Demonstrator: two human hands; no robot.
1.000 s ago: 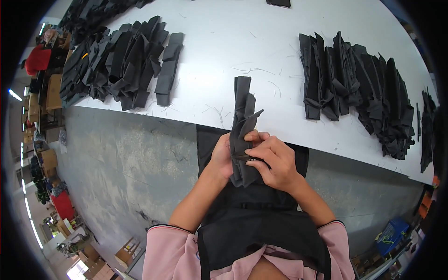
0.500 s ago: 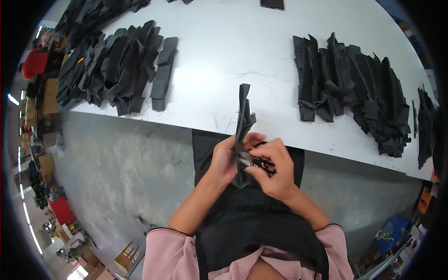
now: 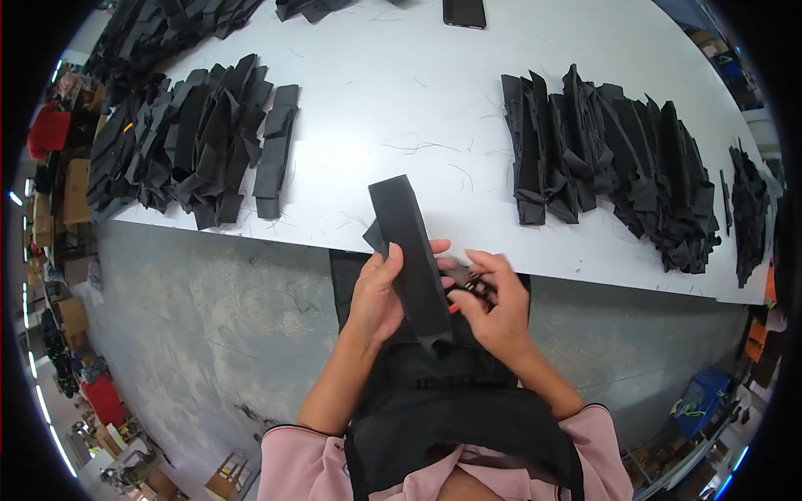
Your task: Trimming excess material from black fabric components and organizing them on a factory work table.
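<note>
Hands: our left hand (image 3: 380,292) grips the black fabric strip (image 3: 411,255) along its left edge; our right hand (image 3: 494,305) is closed on small snips (image 3: 474,288) just beside it.
Strip: held upright over the near edge of the worktop (image 3: 401,92), in front of our dark apron (image 3: 451,401).
Done, we judge: the neat stack at left (image 3: 196,142).
Left, we judge: the ruffled pile at right (image 3: 610,159), about as large.
Progress: roughly midway.
</note>
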